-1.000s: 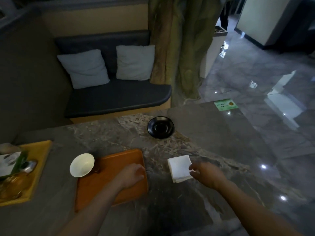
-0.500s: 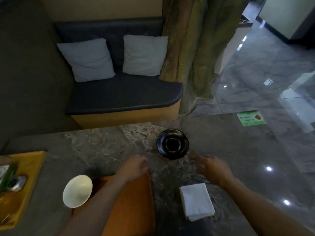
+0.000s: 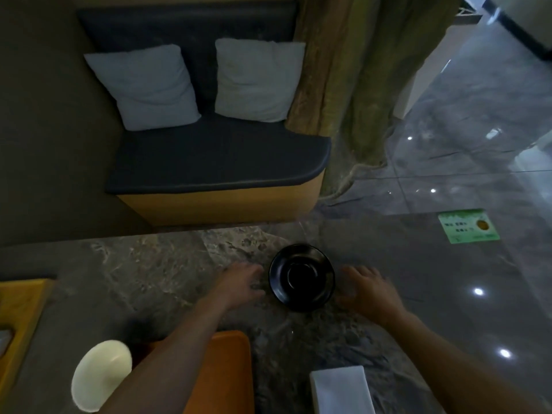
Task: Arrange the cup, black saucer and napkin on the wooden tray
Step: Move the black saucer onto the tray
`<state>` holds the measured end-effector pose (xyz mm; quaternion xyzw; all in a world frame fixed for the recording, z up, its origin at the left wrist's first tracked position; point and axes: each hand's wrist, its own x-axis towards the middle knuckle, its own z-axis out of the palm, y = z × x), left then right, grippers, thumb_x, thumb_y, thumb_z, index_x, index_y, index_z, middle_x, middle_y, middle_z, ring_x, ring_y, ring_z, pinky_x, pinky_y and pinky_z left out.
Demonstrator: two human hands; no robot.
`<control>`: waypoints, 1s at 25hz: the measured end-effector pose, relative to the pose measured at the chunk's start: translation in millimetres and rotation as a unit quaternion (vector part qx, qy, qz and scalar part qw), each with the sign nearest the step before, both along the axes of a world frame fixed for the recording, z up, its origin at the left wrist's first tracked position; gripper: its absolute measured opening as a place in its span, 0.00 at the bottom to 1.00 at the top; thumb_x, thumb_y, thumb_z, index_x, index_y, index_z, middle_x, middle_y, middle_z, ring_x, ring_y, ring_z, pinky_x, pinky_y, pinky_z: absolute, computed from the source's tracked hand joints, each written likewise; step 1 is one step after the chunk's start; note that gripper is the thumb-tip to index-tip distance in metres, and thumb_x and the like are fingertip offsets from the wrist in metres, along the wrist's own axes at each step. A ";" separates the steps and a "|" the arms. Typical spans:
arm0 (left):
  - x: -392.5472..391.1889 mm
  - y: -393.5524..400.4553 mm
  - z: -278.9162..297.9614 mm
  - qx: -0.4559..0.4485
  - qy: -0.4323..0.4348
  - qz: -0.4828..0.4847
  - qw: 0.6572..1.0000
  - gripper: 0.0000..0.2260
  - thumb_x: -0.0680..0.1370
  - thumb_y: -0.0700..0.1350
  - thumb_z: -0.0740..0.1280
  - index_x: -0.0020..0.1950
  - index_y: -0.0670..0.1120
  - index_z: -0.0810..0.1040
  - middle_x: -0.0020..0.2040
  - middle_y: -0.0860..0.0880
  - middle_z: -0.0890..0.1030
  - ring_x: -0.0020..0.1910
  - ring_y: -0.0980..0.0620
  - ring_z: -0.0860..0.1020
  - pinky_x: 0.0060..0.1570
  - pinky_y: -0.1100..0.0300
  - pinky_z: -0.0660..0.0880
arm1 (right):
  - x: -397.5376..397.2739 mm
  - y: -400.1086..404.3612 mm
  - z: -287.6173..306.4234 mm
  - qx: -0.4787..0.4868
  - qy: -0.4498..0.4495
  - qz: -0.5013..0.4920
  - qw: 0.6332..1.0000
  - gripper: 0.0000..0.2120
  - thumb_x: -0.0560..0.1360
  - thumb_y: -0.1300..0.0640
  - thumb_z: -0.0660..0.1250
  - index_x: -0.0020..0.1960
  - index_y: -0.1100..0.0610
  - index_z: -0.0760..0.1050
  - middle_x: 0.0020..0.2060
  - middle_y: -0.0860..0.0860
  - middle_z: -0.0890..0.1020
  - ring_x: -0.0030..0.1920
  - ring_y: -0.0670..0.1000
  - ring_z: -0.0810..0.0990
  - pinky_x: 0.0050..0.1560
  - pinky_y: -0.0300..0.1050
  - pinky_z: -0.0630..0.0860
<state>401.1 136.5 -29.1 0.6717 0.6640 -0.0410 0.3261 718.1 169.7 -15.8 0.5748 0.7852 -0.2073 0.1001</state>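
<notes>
A round black saucer (image 3: 301,277) lies flat on the marble table near its far edge. My left hand (image 3: 239,283) is just left of the saucer and my right hand (image 3: 370,289) just right of it, both with fingers apart and holding nothing. The orange wooden tray (image 3: 222,375) sits at the near edge, partly under my left forearm. A white cup (image 3: 100,376) stands at the tray's left side. A folded white napkin (image 3: 342,389) lies on the table to the right of the tray.
A yellow tray (image 3: 21,312) with small items stands at the far left of the table (image 3: 155,273). Beyond the table is a dark bench (image 3: 215,156) with two grey cushions, a curtain and shiny floor to the right.
Both hands have moved forward from the tray and napkin to either side of the black saucer. The view has shifted forward, so tray, cup and napkin sit lower in frame.
</notes>
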 end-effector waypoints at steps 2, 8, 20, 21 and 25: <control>1.2 8.2 -7.7 -0.006 -0.004 -0.006 1.000 0.32 0.72 0.57 0.72 0.72 0.53 0.66 0.70 0.47 0.69 0.71 0.45 0.64 0.69 0.48 0.64 | -3.2 7.4 -8.7 0.002 0.023 0.009 1.000 0.37 0.68 0.32 0.64 0.73 0.41 0.58 0.70 0.48 0.68 0.72 0.56 0.61 0.65 0.57 0.65; 6.4 10.0 -26.4 0.000 -0.009 -0.002 1.000 0.44 0.64 0.65 0.72 0.76 0.58 0.56 0.74 0.50 0.61 0.74 0.45 0.56 0.71 0.41 0.58 | -7.6 13.6 -41.3 -0.041 0.044 0.012 0.998 0.53 0.58 0.23 0.63 0.74 0.36 0.41 0.78 0.45 0.49 0.76 0.55 0.36 0.72 0.65 0.38; 15.8 -11.7 -47.6 0.051 -0.018 0.012 0.998 0.52 0.60 0.78 0.64 0.71 0.70 0.32 0.75 0.65 0.36 0.75 0.57 0.31 0.71 0.39 0.34 | -9.2 2.6 -63.1 -0.046 0.073 0.001 0.996 0.62 0.51 0.17 0.60 0.74 0.36 0.32 0.75 0.43 0.33 0.72 0.54 0.23 0.65 0.67 0.24; 16.4 -11.6 -47.0 0.048 -0.019 0.015 0.999 0.52 0.60 0.78 0.65 0.71 0.70 0.32 0.75 0.66 0.35 0.75 0.57 0.31 0.71 0.39 0.34 | -9.9 2.6 -62.5 -0.050 0.073 0.000 0.996 0.62 0.51 0.17 0.60 0.73 0.36 0.32 0.75 0.43 0.33 0.71 0.53 0.23 0.65 0.67 0.23; 20.3 -9.1 -45.2 0.037 -0.010 0.025 0.999 0.55 0.59 0.75 0.69 0.74 0.66 0.36 0.75 0.65 0.36 0.74 0.56 0.30 0.70 0.37 0.33 | -12.7 2.8 -61.5 -0.056 0.078 -0.011 0.995 0.63 0.50 0.17 0.61 0.73 0.35 0.32 0.75 0.42 0.33 0.71 0.53 0.23 0.65 0.66 0.23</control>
